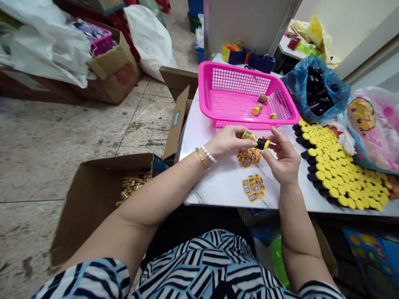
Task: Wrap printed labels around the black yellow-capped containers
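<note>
My left hand (229, 139) pinches a printed yellow label sleeve (248, 135) together with a small black canister (261, 143) that has a yellow end. The canister lies nearly level above the table, its black side bare beside the sleeve. At the yellow end, the thumb and fingers of my right hand (283, 160) close around it. Below my hands a loose pile of flat printed labels (248, 158) lies on the table, with a second stack of labels (254, 187) nearer me. To the right, many black canisters with yellow tops (343, 166) stand packed in rows.
Behind my hands a pink basket (207, 112) holds a few labelled canisters (257, 109). A blue bag (289, 85) of black pieces and a clear printed bag (380, 124) stand at right. On the floor at left, an open cardboard box (90, 195) contains many labelled canisters (132, 187).
</note>
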Tool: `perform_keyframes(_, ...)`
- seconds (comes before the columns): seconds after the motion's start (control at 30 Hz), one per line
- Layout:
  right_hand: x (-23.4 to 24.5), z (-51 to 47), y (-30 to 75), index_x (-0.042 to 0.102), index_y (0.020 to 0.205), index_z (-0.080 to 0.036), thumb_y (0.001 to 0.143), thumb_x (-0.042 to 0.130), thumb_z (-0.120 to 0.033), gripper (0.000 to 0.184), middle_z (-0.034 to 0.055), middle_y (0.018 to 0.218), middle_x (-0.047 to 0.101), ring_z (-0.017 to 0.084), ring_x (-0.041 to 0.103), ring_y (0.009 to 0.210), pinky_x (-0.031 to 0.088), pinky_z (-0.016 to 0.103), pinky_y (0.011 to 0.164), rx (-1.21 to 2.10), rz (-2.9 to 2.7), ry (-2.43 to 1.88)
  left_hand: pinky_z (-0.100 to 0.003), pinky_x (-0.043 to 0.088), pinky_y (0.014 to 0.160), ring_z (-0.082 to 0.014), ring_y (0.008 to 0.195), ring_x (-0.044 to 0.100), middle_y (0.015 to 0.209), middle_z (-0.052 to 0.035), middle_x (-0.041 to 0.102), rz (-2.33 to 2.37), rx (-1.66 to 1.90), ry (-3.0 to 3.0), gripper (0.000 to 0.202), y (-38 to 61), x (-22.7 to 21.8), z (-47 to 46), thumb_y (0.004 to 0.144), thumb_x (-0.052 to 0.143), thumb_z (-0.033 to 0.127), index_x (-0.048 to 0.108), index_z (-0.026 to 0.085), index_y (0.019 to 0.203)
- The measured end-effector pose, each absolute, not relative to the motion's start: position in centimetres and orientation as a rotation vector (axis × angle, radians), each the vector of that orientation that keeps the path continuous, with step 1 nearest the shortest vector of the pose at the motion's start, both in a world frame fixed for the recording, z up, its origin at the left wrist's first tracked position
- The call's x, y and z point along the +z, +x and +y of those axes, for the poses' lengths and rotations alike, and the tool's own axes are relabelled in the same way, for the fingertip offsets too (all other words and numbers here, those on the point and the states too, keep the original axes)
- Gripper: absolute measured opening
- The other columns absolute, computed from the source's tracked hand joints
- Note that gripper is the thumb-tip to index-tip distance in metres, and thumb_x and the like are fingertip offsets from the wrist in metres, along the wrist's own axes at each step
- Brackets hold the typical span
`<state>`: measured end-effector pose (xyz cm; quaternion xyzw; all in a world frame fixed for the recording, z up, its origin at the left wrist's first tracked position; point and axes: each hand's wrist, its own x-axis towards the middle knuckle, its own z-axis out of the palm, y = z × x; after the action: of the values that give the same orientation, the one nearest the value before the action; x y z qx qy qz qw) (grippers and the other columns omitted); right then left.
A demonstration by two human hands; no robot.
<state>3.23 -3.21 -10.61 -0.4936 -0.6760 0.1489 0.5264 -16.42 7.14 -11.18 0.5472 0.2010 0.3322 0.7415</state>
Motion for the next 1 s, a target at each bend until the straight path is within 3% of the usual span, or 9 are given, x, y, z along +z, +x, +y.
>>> perform_keyframes(0.13, -11.1, -3.0, 3.2, 0.072, 0.127, -0.035, 0.088, 0.081, -0.028, 0.041, 0.0026, 0.123, 0.073, 0.024, 0.073, 0.115, 0.066, 0.044, 0.099, 0.339, -1.532, -1.128, -0.025, 0.049, 0.063, -0.0101, 0.063, 0.064, 0.074, -0.0029, 0.07, 0.44, 0.695, 1.215, 0.027, -16.5, -11.1, 7.1, 0.074, 0.089, 0.024, 0.072, 0.009, 0.089)
perform_keyframes(0.3, -11.2, -2.9, 2.9, 0.073, 0.123, -0.033, 0.087, 0.084, -0.029, 0.039, 0.0032, 0.126, 0.076, 0.025, 0.073, 0.118, 0.065, 0.046, 0.1, 0.37, -1.53, -1.098, -0.027, 0.055, 0.071, -0.0126, 0.073, 0.069, 0.083, -0.0046, 0.075, 0.404, 0.69, 1.226, 0.033, -16.6, -10.9, 6.8, 0.07, 0.09, 0.022, 0.076, 0.011, 0.098)
perform_keyframes(0.43, -11.1, -3.0, 2.6, 0.076, 0.116, -0.033, 0.088, 0.082, -0.029, 0.029, 0.0029, 0.119, 0.078, 0.025, 0.072, 0.114, 0.062, 0.049, 0.102, 0.287, -1.716, -1.137, -0.027, 0.057, 0.076, -0.0149, 0.082, 0.071, 0.088, -0.0053, 0.077, 0.332, 0.623, 1.282, 0.03, -16.6, -10.7, 6.6, 0.067, 0.091, 0.022, 0.079, 0.012, 0.093)
perform_keyframes(0.67, -10.9, -2.8, 3.0, 0.077, 0.115, -0.034, 0.087, 0.081, -0.029, 0.029, 0.005, 0.118, 0.075, 0.026, 0.073, 0.106, 0.064, 0.048, 0.095, 0.155, -1.74, -1.236, -0.023, 0.045, 0.057, -0.0111, 0.06, 0.064, 0.074, -0.0071, 0.073, 0.387, 0.54, 1.198, 0.032, -16.7, -11.1, 7.4, 0.077, 0.089, 0.032, 0.079, 0.01, 0.097)
perform_keyframes(0.87, -11.2, -2.9, 2.7, 0.076, 0.116, -0.031, 0.087, 0.081, -0.033, 0.029, 0.0049, 0.112, 0.076, 0.024, 0.072, 0.097, 0.065, 0.045, 0.089, 0.222, -1.723, -1.299, -0.023, 0.048, 0.061, -0.0105, 0.064, 0.063, 0.072, -0.005, 0.071, 0.418, 0.64, 1.197, 0.024, -16.1, -11.4, 6.7, 0.072, 0.092, 0.021, 0.074, 0.009, 0.081)
perform_keyframes(1.0, -12.3, -2.4, 2.6, 0.076, 0.112, -0.028, 0.086, 0.083, -0.035, 0.027, 0.0032, 0.104, 0.075, 0.02, 0.073, 0.091, 0.065, 0.04, 0.087, 0.348, -1.593, -1.281, -0.022, 0.044, 0.055, -0.0108, 0.058, 0.063, 0.071, -0.0056, 0.071, 0.456, 0.576, 1.153, 0.035, -16.1, -11.1, 6.4, 0.077, 0.091, 0.038, 0.072, 0.01, 0.083)
